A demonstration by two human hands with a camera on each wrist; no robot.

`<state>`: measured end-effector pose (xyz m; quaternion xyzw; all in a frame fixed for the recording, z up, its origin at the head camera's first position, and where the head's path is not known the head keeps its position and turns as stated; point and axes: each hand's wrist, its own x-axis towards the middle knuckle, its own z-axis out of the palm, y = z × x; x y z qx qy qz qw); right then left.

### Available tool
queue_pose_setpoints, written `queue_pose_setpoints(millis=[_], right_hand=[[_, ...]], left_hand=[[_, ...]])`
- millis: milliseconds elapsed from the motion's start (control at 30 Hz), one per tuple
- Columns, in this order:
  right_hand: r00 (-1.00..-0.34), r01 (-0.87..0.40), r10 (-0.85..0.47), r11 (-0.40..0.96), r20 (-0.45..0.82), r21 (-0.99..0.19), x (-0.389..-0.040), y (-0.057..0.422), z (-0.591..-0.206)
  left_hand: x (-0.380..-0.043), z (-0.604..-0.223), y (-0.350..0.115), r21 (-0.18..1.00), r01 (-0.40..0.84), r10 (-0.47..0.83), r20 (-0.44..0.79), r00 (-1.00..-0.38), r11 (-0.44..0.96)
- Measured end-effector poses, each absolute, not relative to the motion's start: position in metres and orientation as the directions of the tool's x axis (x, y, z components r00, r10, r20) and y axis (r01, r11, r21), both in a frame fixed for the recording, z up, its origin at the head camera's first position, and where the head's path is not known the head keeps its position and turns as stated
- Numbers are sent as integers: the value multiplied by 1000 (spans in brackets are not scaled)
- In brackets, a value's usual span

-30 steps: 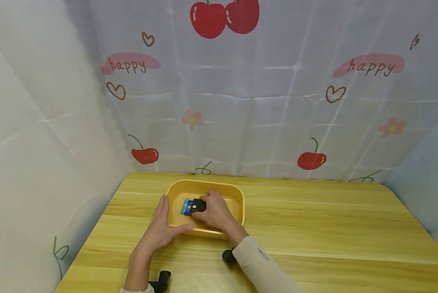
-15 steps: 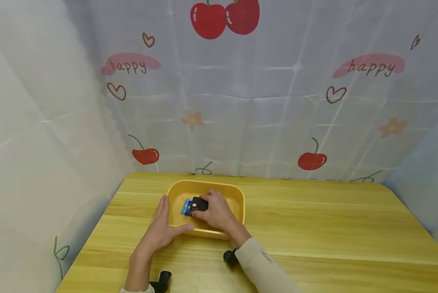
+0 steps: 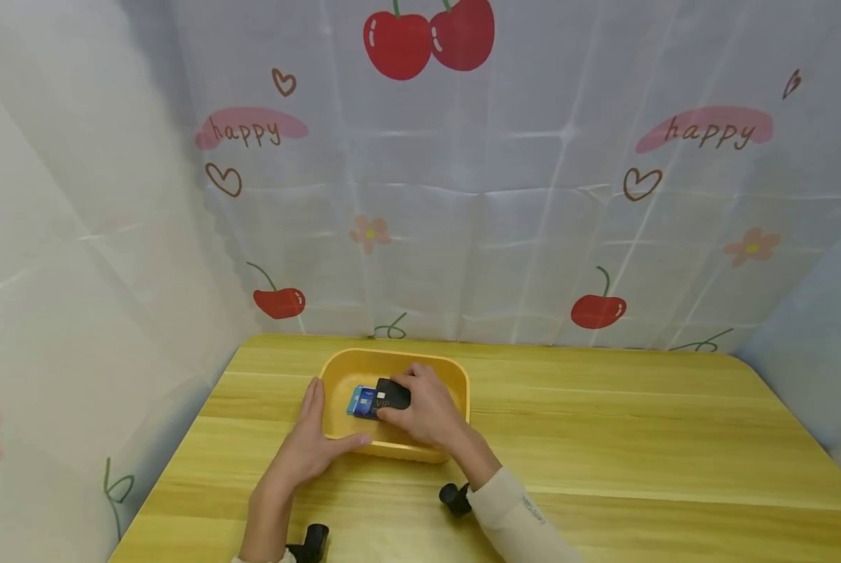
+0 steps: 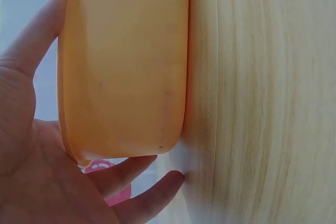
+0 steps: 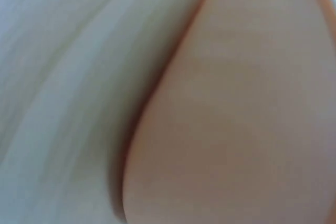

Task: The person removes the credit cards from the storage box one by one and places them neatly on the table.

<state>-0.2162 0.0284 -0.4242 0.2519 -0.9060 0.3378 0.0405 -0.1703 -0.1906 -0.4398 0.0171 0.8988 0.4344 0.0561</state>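
In the head view, my right hand point(image 3: 424, 407) reaches into a yellow plastic bin point(image 3: 459, 375) and pinches a black card point(image 3: 394, 393) marked "VIP", with a chip on it. Blue cards point(image 3: 364, 401) lie on the bin's floor, overlapped by the black card's left edge. My left hand point(image 3: 308, 446) braces the bin's near left corner, thumb along the front rim and straight fingers against the left side. The left wrist view shows this hand point(image 4: 47, 145) spread around the bin's end point(image 4: 126, 77). Only the bin's outer wall point(image 5: 226, 108), blurred, and the tabletop appear in the right wrist view.
The bin stands on a wood-grain table point(image 3: 603, 438), toward its back left. Behind it hangs a white sheet point(image 3: 477, 258) printed with cherries and hearts. Black camera mounts point(image 3: 454, 499) stick out from both wrists, low over the table.
My right hand has drawn the black card a little to the right, uncovering more of the blue card beneath. The left hand keeps its place on the bin.
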Motion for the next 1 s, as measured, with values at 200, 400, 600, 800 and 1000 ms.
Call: queue_pose_setpoints(millis=[200, 400, 600, 800, 1000], right_hand=[[-857, -511, -427, 629, 289, -586, -210, 48, -419], [-842, -539, -421, 623, 338, -567, -201, 68, -414], [-865, -503, -375, 640, 334, -581, -195, 89, -416], [-886, -463, -329, 661, 326, -591, -191, 108, -419], [-896, -445, -315, 665, 315, -600, -185, 121, -422]], left_hand=[[-171, -441, -190, 780, -23, 70, -86, -994, 626], [-171, -442, -190, 783, -25, 64, -82, -995, 622], [-170, -442, -191, 783, -13, 70, -73, -995, 622], [-171, -443, -192, 770, -5, 80, -73, -994, 638], [-171, -443, -192, 768, -2, 83, -71, -994, 641]])
